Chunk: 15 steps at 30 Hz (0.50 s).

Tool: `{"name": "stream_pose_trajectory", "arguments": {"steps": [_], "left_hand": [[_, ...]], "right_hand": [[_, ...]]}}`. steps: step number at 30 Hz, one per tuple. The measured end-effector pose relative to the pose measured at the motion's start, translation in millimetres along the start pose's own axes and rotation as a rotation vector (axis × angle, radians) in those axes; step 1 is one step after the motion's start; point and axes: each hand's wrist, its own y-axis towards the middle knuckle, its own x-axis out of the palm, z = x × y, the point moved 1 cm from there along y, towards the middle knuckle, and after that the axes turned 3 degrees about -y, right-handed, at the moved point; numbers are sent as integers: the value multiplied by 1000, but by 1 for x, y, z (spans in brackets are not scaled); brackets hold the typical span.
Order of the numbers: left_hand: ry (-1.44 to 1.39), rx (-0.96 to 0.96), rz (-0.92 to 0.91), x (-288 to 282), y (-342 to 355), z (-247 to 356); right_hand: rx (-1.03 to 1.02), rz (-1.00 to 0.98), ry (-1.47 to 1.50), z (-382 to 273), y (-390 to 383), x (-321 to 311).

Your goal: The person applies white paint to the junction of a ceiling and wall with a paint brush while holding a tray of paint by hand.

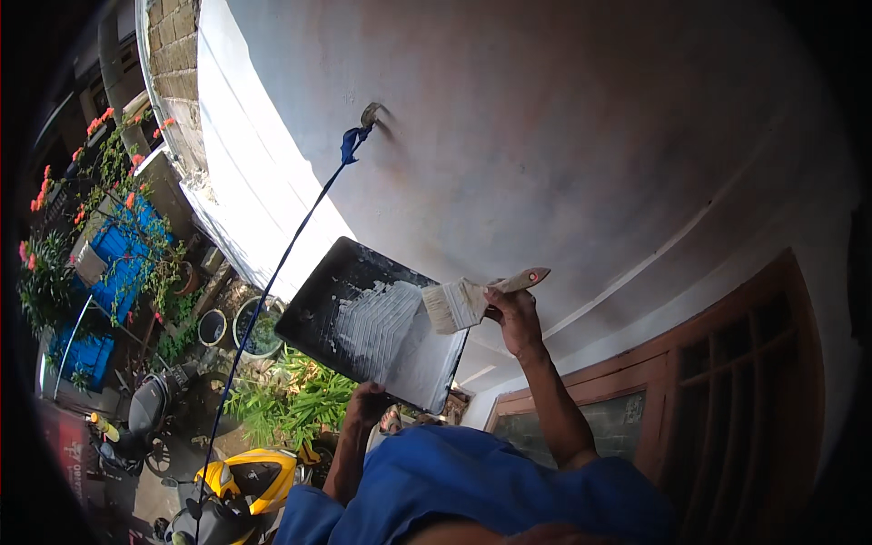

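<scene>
My left hand [366, 400] is closed on the lower edge of a black paint tray [322, 291], whose ridged bed has white paint on it. My right hand [513, 318] grips a wide paintbrush [456, 305] with pale bristles, held over the right part of the tray with the handle pointing to the upper right. Beyond both rises a smooth, patchy pale wall [563, 136]. A dark blue cord [304, 222] runs from a knot at a metal fitting [369, 115] on that wall down past the left of the tray.
A brown wooden door [663, 400] with window panes is at the right. Below left are a yellow and black scooter [263, 481], another motorbike [145, 418], potted plants [254, 322], leafy greenery [282, 391], flowering shrubs and blue panels [123, 259]. A block wall edge [173, 64] stands upper left.
</scene>
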Motion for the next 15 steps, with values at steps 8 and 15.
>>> {"name": "stream_pose_trajectory", "arguments": {"steps": [8, 15], "left_hand": [[85, 100, 121, -9, 10, -11], [50, 89, 231, -9, 3, -20]], "right_hand": [[-337, -93, -686, 55, 24, 9], [-417, 56, -959, 89, 26, 8]]}}
